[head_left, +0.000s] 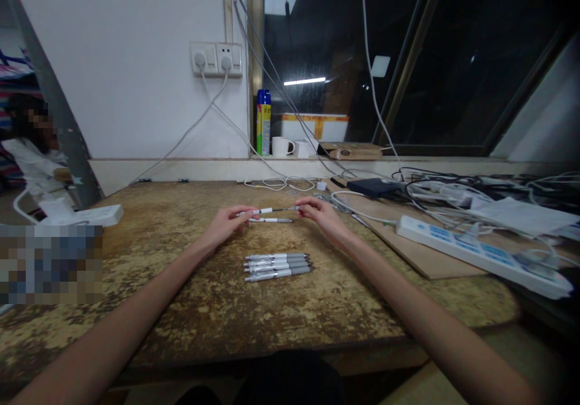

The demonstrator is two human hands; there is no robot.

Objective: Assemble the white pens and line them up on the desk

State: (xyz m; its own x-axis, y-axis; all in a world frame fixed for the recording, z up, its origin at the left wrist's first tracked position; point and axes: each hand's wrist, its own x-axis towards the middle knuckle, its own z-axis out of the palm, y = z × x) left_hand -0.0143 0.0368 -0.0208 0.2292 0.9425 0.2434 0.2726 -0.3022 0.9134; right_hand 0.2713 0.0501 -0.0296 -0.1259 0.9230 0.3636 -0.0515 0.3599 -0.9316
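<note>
Over the far middle of the table, my left hand [230,219] is closed on the white barrel of a pen [264,211], held level. A thin dark refill sticks out of its right end. My right hand [321,214] pinches a small grey pen part [296,207] around the refill's far end; whether it touches the refill is too small to tell. Just below, a second white pen [274,220] lies on the wood, partly behind my left fingers. Nearer to me, several white and grey pens [277,266] lie side by side, grey ends to the right.
The worn wooden table [203,308] carries a brown board [421,260] and a white power strip [480,254] at right, with tangled cables and a dark flat box [376,187] behind. Another power strip [104,214] is at left, near a person. A spray can [263,124] and mug [281,145] stand on the sill.
</note>
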